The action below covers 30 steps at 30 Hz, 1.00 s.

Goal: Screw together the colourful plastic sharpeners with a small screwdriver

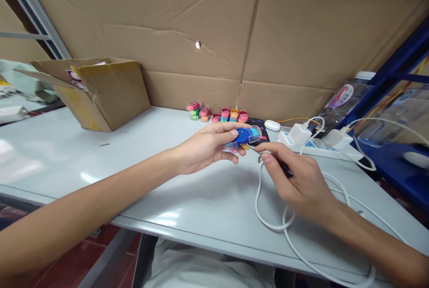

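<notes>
My left hand (212,145) is closed on a small blue device (244,136) with a clear, partly light-blue end, held above the table. Thin yellowish wires seem to show at its lower edge. My right hand (295,176) grips a dark-handled tool (284,168), whose thin metal shaft points left and reaches the underside of the blue device. Whether the tip touches it is too small to tell. Behind the device lies a black phone (263,132), partly hidden by it.
Several colourful small pieces (225,115) line the table (161,145) by the cardboard wall. An open cardboard box (114,95) stands left. At right are a white power strip (348,150) with chargers, a plastic bottle (346,98), a white case (272,125) and looping white cables (257,203).
</notes>
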### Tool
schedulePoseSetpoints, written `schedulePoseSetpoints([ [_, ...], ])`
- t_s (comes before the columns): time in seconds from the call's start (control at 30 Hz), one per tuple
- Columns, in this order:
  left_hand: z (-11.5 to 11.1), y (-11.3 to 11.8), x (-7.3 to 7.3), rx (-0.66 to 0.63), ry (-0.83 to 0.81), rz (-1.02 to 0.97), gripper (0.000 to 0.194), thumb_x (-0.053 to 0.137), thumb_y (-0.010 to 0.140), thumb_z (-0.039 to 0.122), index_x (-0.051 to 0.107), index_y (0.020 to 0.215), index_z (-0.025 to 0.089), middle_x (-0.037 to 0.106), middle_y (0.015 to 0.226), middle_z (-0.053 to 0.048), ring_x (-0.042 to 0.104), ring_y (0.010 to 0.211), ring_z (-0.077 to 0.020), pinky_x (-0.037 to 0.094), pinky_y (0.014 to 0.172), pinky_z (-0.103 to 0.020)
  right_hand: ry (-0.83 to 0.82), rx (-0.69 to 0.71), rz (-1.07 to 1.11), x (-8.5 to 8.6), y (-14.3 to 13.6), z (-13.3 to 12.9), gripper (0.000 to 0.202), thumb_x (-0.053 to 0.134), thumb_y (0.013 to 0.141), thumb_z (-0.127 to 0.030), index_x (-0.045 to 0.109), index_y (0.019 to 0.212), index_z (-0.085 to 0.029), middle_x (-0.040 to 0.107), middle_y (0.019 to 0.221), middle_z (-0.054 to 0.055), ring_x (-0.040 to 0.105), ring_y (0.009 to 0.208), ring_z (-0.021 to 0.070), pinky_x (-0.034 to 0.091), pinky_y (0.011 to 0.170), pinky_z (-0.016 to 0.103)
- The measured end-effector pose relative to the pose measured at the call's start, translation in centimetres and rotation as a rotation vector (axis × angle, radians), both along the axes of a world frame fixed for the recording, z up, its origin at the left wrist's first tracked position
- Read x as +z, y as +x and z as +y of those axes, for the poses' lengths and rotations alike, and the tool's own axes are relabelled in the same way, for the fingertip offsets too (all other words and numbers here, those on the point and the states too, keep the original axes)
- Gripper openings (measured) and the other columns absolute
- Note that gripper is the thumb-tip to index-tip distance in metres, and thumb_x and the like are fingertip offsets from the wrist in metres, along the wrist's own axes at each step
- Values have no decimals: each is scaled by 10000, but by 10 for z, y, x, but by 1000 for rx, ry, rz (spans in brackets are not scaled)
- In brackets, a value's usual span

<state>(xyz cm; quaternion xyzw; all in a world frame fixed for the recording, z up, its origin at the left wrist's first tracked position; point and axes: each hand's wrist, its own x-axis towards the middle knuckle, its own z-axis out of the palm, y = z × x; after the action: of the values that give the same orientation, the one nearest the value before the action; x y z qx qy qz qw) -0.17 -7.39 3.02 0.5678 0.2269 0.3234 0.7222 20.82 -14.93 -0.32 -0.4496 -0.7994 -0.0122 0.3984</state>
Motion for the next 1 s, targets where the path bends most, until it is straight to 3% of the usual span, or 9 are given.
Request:
schedulePoseSetpoints([
  [0.17, 2, -2, -5, -34, 264, 250, 447, 747, 867, 426, 648, 1227, 180, 631, 948, -52, 593, 789, -145, 481, 644, -274, -4, 4, -1, 1, 1, 1, 177, 495, 1016, -175, 631, 1122, -212, 488, 538, -97, 403, 419, 75, 322, 445, 229],
  [0.23, 3, -1, -6, -50, 304, 306, 391, 726, 880, 445, 650, 1149, 171, 623, 901, -37, 589, 765, -139, 467, 636, -268, -6, 7, -8, 2, 1, 1, 178, 497, 1015, -176, 634, 1123, -211, 498, 547, -95, 399, 423, 76, 326, 450, 228],
  [0.37, 4, 1, -5, -30, 162, 206, 286, 557, 968, 410, 629, 945, 134, 592, 814, -36, 580, 685, -135, 418, 598, -267, 12, -17, -4, 3, 1, 1, 172, 501, 1014, -192, 644, 1109, -198, 489, 554, -88, 412, 437, 77, 342, 467, 225],
  [0.57, 6, 0, 0, -10, -82, 62, 230, 542, 915, 331, 627, 939, 119, 548, 742, -35, 495, 604, -127, 372, 586, -276, 23, -48, 36, 3, 1, -1, 157, 524, 1002, -212, 642, 1105, -201, 467, 543, -94, 418, 434, 79, 346, 465, 225],
  [0.7, 5, -1, 1, -56, -120, 33, 234, 533, 924, 353, 611, 895, 133, 557, 770, -44, 500, 637, -135, 384, 610, -277, 46, -66, 30, 3, 1, 0, 151, 530, 996, -201, 645, 1093, -194, 481, 554, -90, 421, 441, 73, 345, 465, 220],
  [1.0, 3, 2, 4, 9, -98, -22, 252, 450, 962, 288, 600, 848, 121, 620, 853, -85, 592, 699, -153, 413, 632, -276, 56, -62, 13, 6, 1, 2, 118, 535, 993, -179, 633, 1057, -189, 487, 576, -89, 416, 450, 62, 354, 477, 207],
])
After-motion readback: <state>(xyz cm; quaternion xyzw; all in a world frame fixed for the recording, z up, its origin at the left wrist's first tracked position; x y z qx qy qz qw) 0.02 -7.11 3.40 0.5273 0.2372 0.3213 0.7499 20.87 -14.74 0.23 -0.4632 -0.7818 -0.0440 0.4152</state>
